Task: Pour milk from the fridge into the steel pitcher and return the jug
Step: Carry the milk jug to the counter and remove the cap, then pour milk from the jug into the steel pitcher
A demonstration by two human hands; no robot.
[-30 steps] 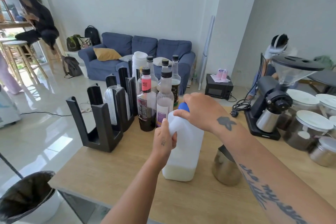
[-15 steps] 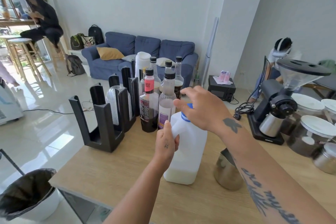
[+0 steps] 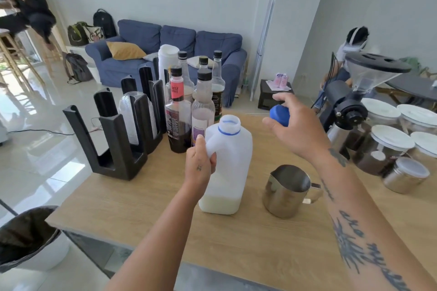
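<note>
Item 1: translucent white plastic milk jug [image 3: 227,168], upright on the light wooden counter [image 3: 146,198], mouth uncapped, a shallow layer of milk at its base. Left hand [image 3: 199,163] is wrapped around the jug's handle. Item 2: round blue plastic cap [image 3: 280,115], pinched in the right hand [image 3: 295,127], raised clear of the jug, to its right. Item 3: polished steel pitcher [image 3: 287,191], upright below the right hand, just beside the jug, not touching. Item 4: cluster of 5 glass syrup bottles [image 3: 189,101], beyond the left hand.

Pale walls, glossy white floor [image 3: 42,149], blue sofa [image 3: 165,54] beyond wooden counter [image 3: 142,196].
</note>
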